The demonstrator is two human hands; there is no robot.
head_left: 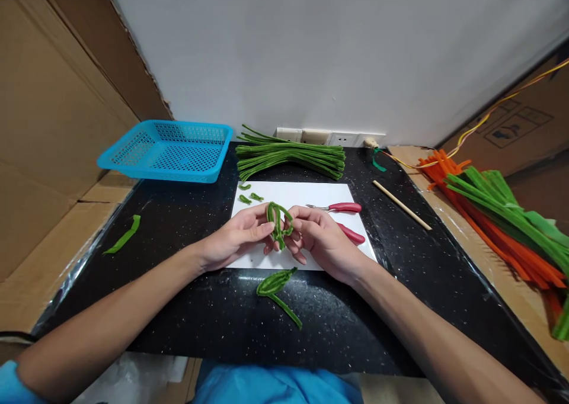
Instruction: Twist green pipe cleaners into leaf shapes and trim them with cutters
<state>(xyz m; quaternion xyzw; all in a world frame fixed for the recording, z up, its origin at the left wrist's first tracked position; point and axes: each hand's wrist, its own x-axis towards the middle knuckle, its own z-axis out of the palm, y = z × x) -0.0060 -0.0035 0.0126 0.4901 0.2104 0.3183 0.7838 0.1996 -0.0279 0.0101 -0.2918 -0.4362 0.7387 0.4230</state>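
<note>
A looped green pipe-cleaner piece (277, 225) is held up between both hands over a white sheet (311, 192). My left hand (242, 233) pinches its left side with thumb and fingers. On the other side my right hand (320, 235) grips the right loop at the fingertips. A leaf-shaped green piece with a stem (274, 282) lies on the black table just below the hands. Several small green bits (245, 199) rest on the sheet's upper left. Red-handled pliers (345, 207) and a second red handle (352, 233) lie beside my right hand.
Behind the sheet is a bundle of green pipe cleaners (291, 157). A blue basket (178, 155) stands back left, a green strip (123, 235) in front of it. To the right are a wooden stick (402, 205), orange strips (493, 229) and green strips (511, 211), with a yellow cable (466, 132) behind.
</note>
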